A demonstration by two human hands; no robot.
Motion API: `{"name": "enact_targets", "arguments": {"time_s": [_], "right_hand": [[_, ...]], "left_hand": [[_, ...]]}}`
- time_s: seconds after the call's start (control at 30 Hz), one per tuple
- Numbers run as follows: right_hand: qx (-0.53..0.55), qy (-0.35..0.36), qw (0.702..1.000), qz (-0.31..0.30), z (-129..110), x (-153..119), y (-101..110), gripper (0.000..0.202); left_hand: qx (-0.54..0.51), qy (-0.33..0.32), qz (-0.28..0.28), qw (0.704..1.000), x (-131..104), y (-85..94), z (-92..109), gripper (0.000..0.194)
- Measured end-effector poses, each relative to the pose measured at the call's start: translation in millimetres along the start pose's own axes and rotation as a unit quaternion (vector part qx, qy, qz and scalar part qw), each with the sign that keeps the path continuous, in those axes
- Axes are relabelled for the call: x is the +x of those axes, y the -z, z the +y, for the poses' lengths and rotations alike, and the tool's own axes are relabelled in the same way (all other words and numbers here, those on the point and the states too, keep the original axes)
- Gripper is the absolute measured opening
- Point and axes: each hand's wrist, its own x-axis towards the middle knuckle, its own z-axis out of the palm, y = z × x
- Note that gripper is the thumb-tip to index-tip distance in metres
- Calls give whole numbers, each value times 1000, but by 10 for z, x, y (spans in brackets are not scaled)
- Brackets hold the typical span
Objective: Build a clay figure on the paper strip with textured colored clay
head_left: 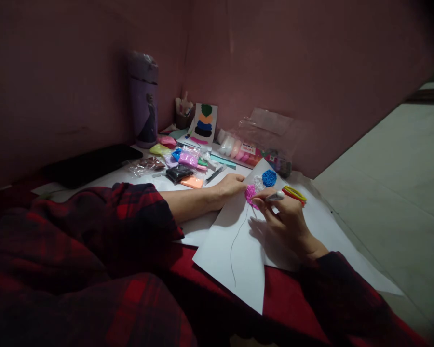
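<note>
A white sheet of paper [220, 248] lies at a slant, its lower corner jutting past the table's front edge. Three textured round patches are on it: blue [269, 178], white [258, 183] and pink [250, 195]. A thin dark curved line runs down from the pink one. My left hand [231, 187] is closed on the sheet's left edge, its fingertips partly hidden. In my right hand [284, 212] is a pen-like tool [276, 196] with a whitish end, pinched between the fingers. Its tip is by the pink patch; whether they touch I cannot tell.
Scissors with yellow and red handles [295, 193] lie right of the sheet. Behind are clay packets [188, 160], a black pen [215, 174], a plastic bag of colored clay [251, 149], a painted card [205, 123], a purple bottle [143, 103] and a dark flat device [94, 164].
</note>
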Motion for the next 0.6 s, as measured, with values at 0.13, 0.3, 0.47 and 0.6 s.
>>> {"name": "enact_targets", "arguments": {"time_s": [0.13, 0.3, 0.47, 0.6], "right_hand": [[5, 5, 1000, -12, 7, 2, -10, 10], [7, 15, 1000, 10, 16, 15, -6, 13], [10, -69, 997, 42, 55, -29, -13, 14], [-16, -126, 990, 64, 94, -55, -33, 14]], "left_hand": [[1, 0, 2, 1000, -1, 3, 5, 11], [-2, 9, 7, 1000, 23, 20, 21, 10], [-14, 8, 5, 1000, 21, 36, -1, 10], [-25, 5, -15, 1000, -23, 34, 10, 9]]}}
